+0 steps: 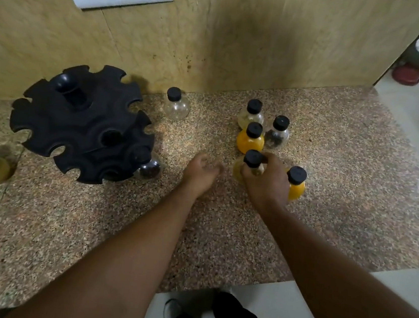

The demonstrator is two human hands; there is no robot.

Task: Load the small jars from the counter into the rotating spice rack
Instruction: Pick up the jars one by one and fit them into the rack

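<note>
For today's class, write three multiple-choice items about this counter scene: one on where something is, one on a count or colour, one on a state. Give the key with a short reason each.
1. Where does the spice rack stand relative to the cluster of jars by the right hand?
A. To its left
B. To its right
C. Behind it, against the socket

2. How many jars hold bright orange-yellow contents?
A. None
B. Two
C. Five

3. What is the right hand doing?
A. Resting flat on the counter
B. Gripping a jar at its neck
C. Turning the rack

Key: 1 A, the rack sits at the counter's left side, the cluster at the right. 2 B, one orange jar stands mid-cluster and another orange jar beside the right hand. 3 B, its fingers close round the held jar just under the black cap; the left hand is empty, loosely curled.
</note>
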